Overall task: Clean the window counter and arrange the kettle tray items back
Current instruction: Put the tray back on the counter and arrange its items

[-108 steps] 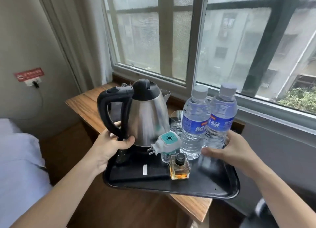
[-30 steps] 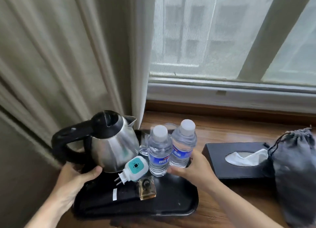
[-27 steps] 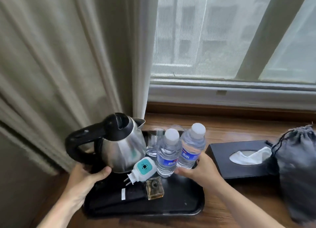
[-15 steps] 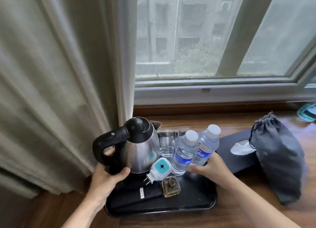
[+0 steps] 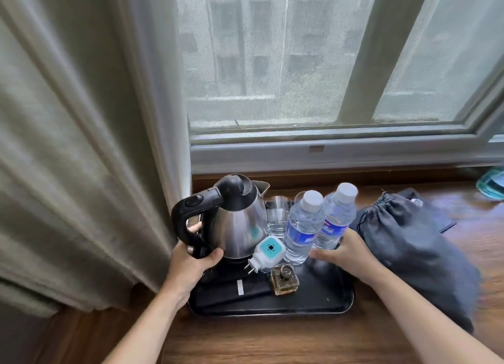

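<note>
Black tray point(image 5: 338, 303) on wooden bench point(image 5: 272, 339) by window, left hand point(image 5: 191, 257) gripping kettle point(image 5: 240, 221) base, right hand point(image 5: 343, 251) curled round far-right bottle point(image 5: 335, 219); risk: a jolt topples bottles.

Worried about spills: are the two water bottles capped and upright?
Yes. Both water bottles stand upright on the black tray, and each has its white cap on.

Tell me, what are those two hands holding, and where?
Both hold the black tray by its side edges: left hand on the left edge by the kettle, right hand on the right edge beside the bottles.
</note>
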The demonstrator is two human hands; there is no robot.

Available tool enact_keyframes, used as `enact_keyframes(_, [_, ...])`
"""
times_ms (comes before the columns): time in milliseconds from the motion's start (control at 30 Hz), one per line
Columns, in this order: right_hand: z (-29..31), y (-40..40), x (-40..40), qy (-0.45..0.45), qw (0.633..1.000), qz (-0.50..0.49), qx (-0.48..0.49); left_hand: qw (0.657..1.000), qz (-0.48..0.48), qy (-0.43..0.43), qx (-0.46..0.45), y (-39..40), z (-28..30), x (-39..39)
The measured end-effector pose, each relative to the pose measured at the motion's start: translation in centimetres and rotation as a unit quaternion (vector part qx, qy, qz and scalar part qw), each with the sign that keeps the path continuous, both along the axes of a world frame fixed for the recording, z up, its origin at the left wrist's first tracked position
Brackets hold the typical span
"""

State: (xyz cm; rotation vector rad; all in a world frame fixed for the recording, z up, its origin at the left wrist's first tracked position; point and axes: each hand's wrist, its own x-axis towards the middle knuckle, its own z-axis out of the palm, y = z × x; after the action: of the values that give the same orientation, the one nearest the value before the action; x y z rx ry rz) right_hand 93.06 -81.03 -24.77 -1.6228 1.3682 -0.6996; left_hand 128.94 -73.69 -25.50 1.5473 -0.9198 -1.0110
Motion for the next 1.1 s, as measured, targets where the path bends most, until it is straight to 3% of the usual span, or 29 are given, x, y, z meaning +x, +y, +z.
enact_keyframes(600, [-1.5, -7.1, 4.3, 0.051, 0.999, -0.011, 0.014, 0.999, 0.012, -0.034, 0.023, -5.9, -1.9, 4.6])
enact_keyframes(1100, [-1.6, -6.4, 4.7, 0.099, 0.995, -0.019, -0.020, 0.998, -0.013, -0.049, 0.023, -5.8, -1.7, 4.8])
